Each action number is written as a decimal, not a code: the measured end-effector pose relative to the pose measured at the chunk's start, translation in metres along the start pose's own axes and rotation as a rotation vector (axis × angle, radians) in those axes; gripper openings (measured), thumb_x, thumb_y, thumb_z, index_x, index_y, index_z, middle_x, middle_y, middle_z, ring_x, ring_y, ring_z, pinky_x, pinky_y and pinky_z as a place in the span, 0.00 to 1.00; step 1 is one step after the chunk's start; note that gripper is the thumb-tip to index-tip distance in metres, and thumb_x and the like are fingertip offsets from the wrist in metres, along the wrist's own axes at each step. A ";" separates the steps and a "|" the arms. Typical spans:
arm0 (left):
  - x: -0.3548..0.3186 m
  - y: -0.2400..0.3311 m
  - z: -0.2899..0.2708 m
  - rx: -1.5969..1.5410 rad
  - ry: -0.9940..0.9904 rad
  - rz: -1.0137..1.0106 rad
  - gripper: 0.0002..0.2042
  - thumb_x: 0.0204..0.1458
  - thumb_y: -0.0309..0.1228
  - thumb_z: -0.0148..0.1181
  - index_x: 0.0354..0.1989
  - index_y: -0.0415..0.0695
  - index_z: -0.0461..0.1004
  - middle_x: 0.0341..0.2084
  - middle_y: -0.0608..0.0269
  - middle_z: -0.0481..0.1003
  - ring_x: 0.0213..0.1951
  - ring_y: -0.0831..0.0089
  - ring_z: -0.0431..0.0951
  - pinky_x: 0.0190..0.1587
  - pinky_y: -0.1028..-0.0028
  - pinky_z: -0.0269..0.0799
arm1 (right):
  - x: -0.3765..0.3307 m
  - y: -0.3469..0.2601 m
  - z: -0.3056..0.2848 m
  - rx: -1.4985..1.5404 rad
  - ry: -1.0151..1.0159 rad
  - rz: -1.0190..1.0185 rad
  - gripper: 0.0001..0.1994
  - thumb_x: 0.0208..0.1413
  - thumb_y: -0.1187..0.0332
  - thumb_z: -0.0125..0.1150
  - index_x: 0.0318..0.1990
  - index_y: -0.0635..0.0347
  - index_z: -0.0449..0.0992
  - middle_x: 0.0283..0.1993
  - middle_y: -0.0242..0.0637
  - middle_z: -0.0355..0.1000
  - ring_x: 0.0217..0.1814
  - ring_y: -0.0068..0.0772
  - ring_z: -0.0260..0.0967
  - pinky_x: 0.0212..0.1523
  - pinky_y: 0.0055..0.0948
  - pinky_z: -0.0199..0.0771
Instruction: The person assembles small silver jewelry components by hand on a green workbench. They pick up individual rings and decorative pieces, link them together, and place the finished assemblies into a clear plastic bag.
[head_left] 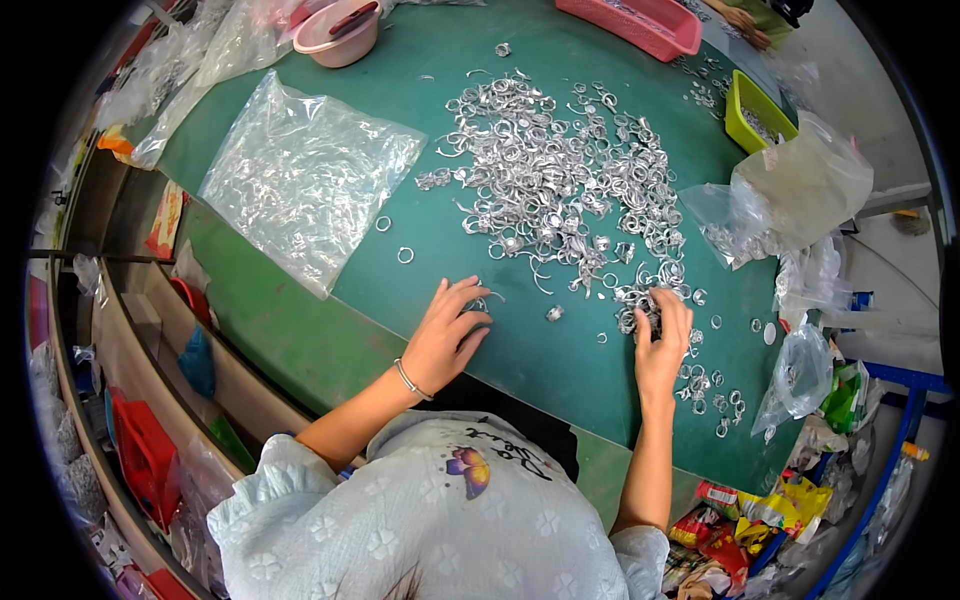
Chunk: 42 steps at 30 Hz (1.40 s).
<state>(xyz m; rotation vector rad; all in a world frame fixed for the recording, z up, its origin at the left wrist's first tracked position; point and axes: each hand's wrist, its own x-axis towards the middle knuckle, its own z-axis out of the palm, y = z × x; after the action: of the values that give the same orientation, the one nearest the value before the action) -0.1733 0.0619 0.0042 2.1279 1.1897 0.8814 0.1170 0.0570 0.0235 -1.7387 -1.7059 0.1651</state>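
A large heap of small silver metal rings (540,150) spreads over the green table (400,300). My left hand (445,340), a bracelet at its wrist, is near the front edge with fingers curled around a few silver rings (480,303). One thin curved piece sticks out past its fingertips. At the heap's near right end, my right hand (662,345) reaches into the rings, thumb and fingers bent around some of them; its fingertips are partly hidden. A single chunky ring (554,313) lies between the hands. Two loose rings (405,255) rest left of the heap.
A clear plastic bag (310,180) lies flat at left. Beyond it stands a pink bowl (337,45); a pink tray (640,30) and a green basket (745,115) are at the far right. Bags (800,190) crowd the right edge. Another person's hand (740,22) shows at the top.
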 end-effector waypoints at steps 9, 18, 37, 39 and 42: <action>0.075 -0.004 0.007 0.321 0.033 -0.125 0.17 0.43 0.26 0.64 0.43 0.41 0.71 0.40 0.58 0.69 0.41 0.59 0.67 0.45 0.65 0.63 | 0.028 -0.059 0.040 -0.030 -0.143 -0.148 0.14 0.47 0.71 0.63 0.43 0.61 0.74 0.49 0.37 0.67 0.51 0.42 0.60 0.51 0.38 0.57; 0.061 0.008 0.000 -0.263 0.141 -0.300 0.09 0.42 0.24 0.64 0.34 0.40 0.76 0.24 0.62 0.73 0.25 0.72 0.70 0.29 0.74 0.67 | 0.020 -0.071 0.040 0.624 -0.434 0.234 0.14 0.52 0.75 0.58 0.47 0.64 0.73 0.44 0.41 0.72 0.40 0.30 0.68 0.41 0.27 0.67; 0.001 0.039 -0.003 -0.182 0.028 -0.283 0.13 0.44 0.22 0.64 0.40 0.40 0.75 0.32 0.59 0.75 0.35 0.66 0.75 0.39 0.73 0.70 | -0.047 -0.073 0.012 0.451 -0.498 0.334 0.08 0.53 0.76 0.57 0.41 0.69 0.74 0.30 0.38 0.74 0.26 0.24 0.69 0.29 0.24 0.68; -0.003 0.027 -0.003 0.024 0.179 -0.154 0.19 0.39 0.20 0.65 0.43 0.42 0.73 0.38 0.57 0.72 0.41 0.58 0.70 0.44 0.67 0.68 | -0.049 -0.070 0.012 0.203 -0.418 0.225 0.08 0.51 0.77 0.58 0.40 0.68 0.74 0.27 0.41 0.73 0.23 0.28 0.67 0.26 0.28 0.67; 0.003 0.020 -0.009 0.140 0.133 -0.234 0.22 0.39 0.19 0.64 0.47 0.42 0.72 0.43 0.57 0.68 0.40 0.60 0.67 0.45 0.67 0.66 | -0.049 -0.067 0.012 0.008 -0.346 0.241 0.08 0.50 0.76 0.58 0.39 0.66 0.74 0.27 0.44 0.71 0.23 0.38 0.67 0.26 0.35 0.66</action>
<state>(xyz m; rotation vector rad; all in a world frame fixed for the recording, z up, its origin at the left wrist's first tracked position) -0.1684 0.0566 0.0248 2.0088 1.5734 0.8654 0.0481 0.0097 0.0324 -1.9943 -1.7180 0.6105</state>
